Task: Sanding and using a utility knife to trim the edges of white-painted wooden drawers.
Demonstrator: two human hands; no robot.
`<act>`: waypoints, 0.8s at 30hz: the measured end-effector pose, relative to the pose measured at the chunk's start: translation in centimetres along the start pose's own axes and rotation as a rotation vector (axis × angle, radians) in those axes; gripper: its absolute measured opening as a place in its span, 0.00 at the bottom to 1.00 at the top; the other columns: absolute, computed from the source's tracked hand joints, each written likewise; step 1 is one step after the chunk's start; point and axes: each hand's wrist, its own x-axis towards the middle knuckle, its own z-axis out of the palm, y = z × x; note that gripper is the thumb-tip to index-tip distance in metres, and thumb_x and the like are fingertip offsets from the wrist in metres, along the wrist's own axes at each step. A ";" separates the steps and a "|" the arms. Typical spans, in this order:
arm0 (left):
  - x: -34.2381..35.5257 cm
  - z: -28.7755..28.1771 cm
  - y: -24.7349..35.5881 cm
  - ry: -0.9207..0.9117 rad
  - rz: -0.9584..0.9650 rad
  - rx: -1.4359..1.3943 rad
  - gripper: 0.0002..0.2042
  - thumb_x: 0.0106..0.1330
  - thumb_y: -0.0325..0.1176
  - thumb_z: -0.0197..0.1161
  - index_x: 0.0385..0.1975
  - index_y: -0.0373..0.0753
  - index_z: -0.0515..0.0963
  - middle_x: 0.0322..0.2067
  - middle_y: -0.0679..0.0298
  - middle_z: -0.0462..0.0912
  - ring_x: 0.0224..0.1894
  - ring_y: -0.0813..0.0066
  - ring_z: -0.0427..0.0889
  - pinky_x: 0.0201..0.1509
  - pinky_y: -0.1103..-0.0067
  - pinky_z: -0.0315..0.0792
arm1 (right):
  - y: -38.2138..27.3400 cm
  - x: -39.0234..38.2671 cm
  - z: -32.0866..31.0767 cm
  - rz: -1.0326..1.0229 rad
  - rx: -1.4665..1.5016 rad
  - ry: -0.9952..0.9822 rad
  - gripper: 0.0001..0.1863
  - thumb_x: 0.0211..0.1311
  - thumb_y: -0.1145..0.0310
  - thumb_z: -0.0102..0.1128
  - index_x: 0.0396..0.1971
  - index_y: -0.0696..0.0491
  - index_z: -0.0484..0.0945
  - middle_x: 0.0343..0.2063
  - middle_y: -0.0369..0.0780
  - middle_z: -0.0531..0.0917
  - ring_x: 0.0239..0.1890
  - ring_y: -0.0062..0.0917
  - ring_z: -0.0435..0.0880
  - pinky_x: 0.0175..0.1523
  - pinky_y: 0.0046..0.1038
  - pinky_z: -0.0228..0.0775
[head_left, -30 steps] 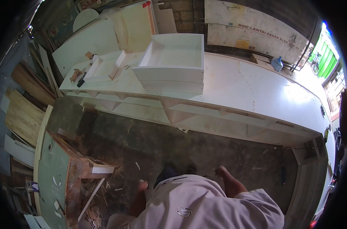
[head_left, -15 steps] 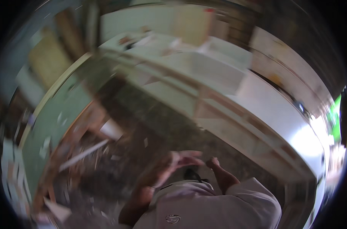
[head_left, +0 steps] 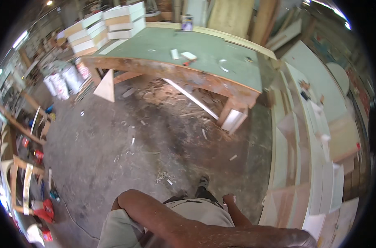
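Note:
My left forearm crosses in front of my body toward the lower right, where my left hand [head_left: 297, 236] is cut by the lower edge, its fingers not readable. My right hand [head_left: 229, 198] hangs low beside my shorts, fingers curled; anything inside them is too small to make out. A shoe [head_left: 204, 182] shows on the concrete floor [head_left: 163, 136]. Ahead stands a worn wooden workbench with a green top [head_left: 192, 39], carrying small white pieces [head_left: 189, 55], a curved strip and a can [head_left: 187, 22].
A long white shelving unit [head_left: 287, 157] runs along my right. Stacked white boxes [head_left: 123, 20] stand behind the bench's left end, near sacks [head_left: 72, 80]. Wooden frames, a red object [head_left: 47, 210] and a cord [head_left: 76, 223] lie at left; wood scraps [head_left: 167, 95] lie under the bench.
I have turned left: the green bench moved from left to ahead, the white unit from ahead to the right. My left arm has risen across my body.

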 end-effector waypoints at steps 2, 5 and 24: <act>0.4 -1.7 4.3 -0.102 -0.055 0.053 0.22 0.79 0.33 0.47 0.65 0.23 0.61 0.54 0.34 0.72 0.56 0.45 0.76 0.60 0.57 0.72 | 1.0 2.7 -1.0 -0.447 -0.644 -0.098 0.05 0.52 0.68 0.64 0.26 0.52 0.85 0.26 0.39 0.87 0.33 0.32 0.89 0.32 0.42 0.78; 1.0 -4.2 9.2 -0.046 0.004 0.579 0.21 0.78 0.29 0.45 0.66 0.22 0.60 0.56 0.33 0.70 0.57 0.44 0.75 0.60 0.56 0.71 | -3.4 4.3 -0.2 -0.355 -0.416 -0.182 0.10 0.46 0.68 0.58 0.22 0.58 0.84 0.28 0.51 0.87 0.32 0.39 0.89 0.38 0.36 0.82; -54.7 -36.6 27.5 0.871 -2.469 1.426 0.29 0.49 0.52 0.71 0.46 0.34 0.83 0.50 0.48 0.83 0.56 0.53 0.81 0.59 0.65 0.75 | -44.6 33.1 5.3 -1.082 -1.087 -0.251 0.04 0.37 0.66 0.64 0.20 0.45 0.83 0.20 0.35 0.82 0.22 0.29 0.81 0.21 0.37 0.67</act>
